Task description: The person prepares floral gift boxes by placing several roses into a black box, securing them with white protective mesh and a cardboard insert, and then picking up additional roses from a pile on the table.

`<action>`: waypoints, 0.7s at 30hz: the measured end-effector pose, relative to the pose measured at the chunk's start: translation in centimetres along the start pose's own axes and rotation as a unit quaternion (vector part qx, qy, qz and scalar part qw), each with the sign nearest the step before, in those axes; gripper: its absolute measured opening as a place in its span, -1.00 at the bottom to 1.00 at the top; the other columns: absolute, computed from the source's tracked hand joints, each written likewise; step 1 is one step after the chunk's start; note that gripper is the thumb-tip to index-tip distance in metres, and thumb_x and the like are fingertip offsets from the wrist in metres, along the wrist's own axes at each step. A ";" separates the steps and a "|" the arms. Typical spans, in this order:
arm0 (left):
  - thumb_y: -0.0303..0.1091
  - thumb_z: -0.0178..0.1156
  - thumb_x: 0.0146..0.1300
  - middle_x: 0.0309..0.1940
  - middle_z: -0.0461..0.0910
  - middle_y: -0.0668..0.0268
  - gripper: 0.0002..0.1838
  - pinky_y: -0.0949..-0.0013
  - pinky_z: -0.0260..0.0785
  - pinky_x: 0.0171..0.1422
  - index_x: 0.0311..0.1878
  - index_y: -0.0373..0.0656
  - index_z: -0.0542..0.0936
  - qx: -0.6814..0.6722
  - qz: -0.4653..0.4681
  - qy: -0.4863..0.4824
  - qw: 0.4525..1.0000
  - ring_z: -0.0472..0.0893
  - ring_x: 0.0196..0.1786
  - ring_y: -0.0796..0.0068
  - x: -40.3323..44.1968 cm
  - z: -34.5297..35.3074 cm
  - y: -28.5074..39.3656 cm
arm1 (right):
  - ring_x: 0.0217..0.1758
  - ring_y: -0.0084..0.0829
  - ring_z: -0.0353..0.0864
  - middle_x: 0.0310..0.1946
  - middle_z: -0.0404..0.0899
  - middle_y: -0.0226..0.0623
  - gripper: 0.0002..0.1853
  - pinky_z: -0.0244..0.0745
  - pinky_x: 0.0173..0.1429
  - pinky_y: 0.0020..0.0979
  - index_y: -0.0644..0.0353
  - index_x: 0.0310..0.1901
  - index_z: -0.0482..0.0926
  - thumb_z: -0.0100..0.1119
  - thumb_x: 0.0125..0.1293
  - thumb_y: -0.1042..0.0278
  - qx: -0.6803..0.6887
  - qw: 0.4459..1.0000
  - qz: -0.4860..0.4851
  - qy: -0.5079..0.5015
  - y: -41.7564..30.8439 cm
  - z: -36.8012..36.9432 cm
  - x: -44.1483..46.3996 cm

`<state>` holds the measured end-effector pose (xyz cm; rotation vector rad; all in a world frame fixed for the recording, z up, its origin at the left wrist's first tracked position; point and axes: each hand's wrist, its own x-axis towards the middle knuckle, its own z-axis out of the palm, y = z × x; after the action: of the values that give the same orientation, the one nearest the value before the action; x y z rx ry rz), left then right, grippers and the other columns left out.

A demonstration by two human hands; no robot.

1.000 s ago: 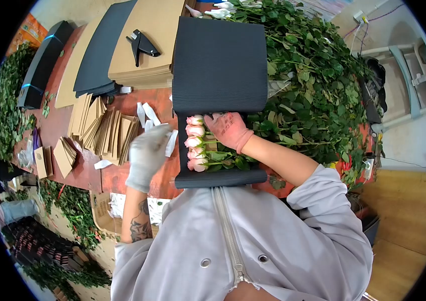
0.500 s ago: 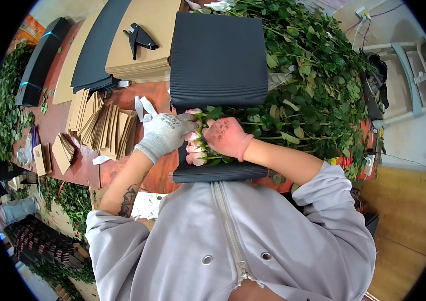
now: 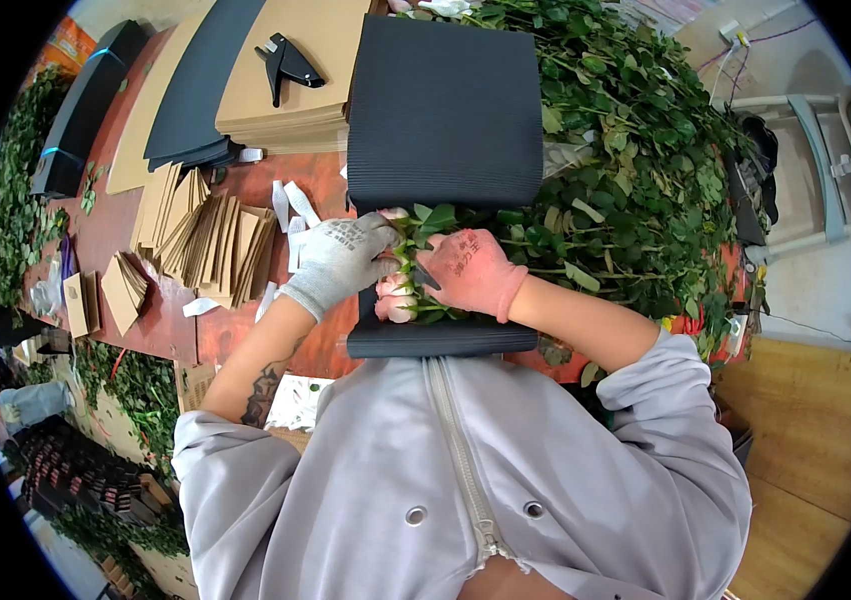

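Pink roses (image 3: 394, 298) lie in a row with their heads to the left, on black corrugated cardboard (image 3: 440, 343). My left hand (image 3: 342, 255), in a pale grey glove, is over the upper rose heads, its fingers curled round a bloom they partly cover. My right hand (image 3: 472, 272), in a pink glove, is bent over the stems just right of the heads. A dark gap shows between its thumb and fingers; what its fingertips hold is hidden. A raised flap of the cardboard (image 3: 445, 110) stands beyond both hands.
Leafy stems (image 3: 635, 150) are heaped on the right. Brown cardboard sheets (image 3: 290, 125) bear a black stapler-like tool (image 3: 290, 68). Folded cardboard pieces (image 3: 215, 240) and white paper strips (image 3: 295, 210) lie on the red table (image 3: 160, 330). A folding chair (image 3: 825, 170) stands at right.
My right hand has shifted slightly right and its thumb has parted from the fingers. My left hand has moved a little down over the rose heads. The view has shifted slightly.
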<state>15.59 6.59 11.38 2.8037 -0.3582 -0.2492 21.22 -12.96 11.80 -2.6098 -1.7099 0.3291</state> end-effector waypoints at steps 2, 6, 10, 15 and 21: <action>-0.09 0.18 0.10 -0.11 0.57 0.27 -0.64 0.21 0.42 -0.04 -0.09 -0.07 0.59 -0.026 0.002 0.020 0.999 0.61 -0.14 0.27 0.1 0.4 -0.1 | -0.25 -0.26 0.62 -0.37 0.58 -0.25 -0.70 0.49 -0.18 -0.24 0.13 -0.31 0.54 0.11 0.13 0.05 0.005 0.999 -0.007 -0.031 0.3 1.5 -0.3; -0.08 0.19 0.09 -0.12 0.57 0.26 -0.64 0.23 0.42 -0.05 -0.09 -0.06 0.59 -0.027 0.004 0.022 0.999 0.61 -0.14 0.27 0.0 1.0 -0.3 | -0.16 -0.25 0.59 -0.31 0.59 -0.25 -0.68 0.46 -0.15 -0.19 0.13 -0.28 0.52 0.08 0.15 0.03 0.039 0.997 -0.008 -0.068 -0.1 1.9 0.3; -0.02 0.23 0.04 -0.09 0.55 0.24 -0.55 0.21 0.43 -0.07 -0.06 -0.08 0.58 -0.024 -0.016 -0.004 1.000 0.61 -0.15 0.25 -0.1 0.3 0.2 | -0.19 -0.24 0.60 -0.33 0.59 -0.25 -0.68 0.48 -0.15 -0.21 0.14 -0.30 0.53 0.08 0.15 0.03 0.022 0.996 -0.002 -0.086 -0.5 1.1 0.6; 0.01 0.28 -0.03 0.00 0.48 0.20 -0.43 0.16 0.42 -0.09 0.03 -0.09 0.50 0.054 0.002 -0.045 0.998 0.60 -0.15 0.22 -0.8 -0.8 1.4 | -0.21 -0.21 0.60 -0.38 0.58 -0.20 -0.66 0.48 -0.13 -0.19 0.16 -0.33 0.54 0.09 0.14 0.01 0.078 0.994 0.005 -0.081 -1.1 -1.4 -0.3; 0.03 0.32 -0.07 -0.05 0.45 0.17 -0.42 0.16 0.41 -0.13 -0.01 -0.09 0.46 0.040 -0.025 -0.058 0.997 0.61 -0.18 0.21 -0.4 -0.6 1.4 | 0.01 -0.15 0.57 -0.10 0.59 -0.07 -0.50 0.45 0.09 -0.23 0.05 0.08 0.45 0.02 0.20 -0.09 0.171 0.973 0.045 -0.148 -2.2 -2.8 1.2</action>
<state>15.03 5.55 12.42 2.8861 -0.3325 -0.4197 20.22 -10.64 14.55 -2.4776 -1.4391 0.9640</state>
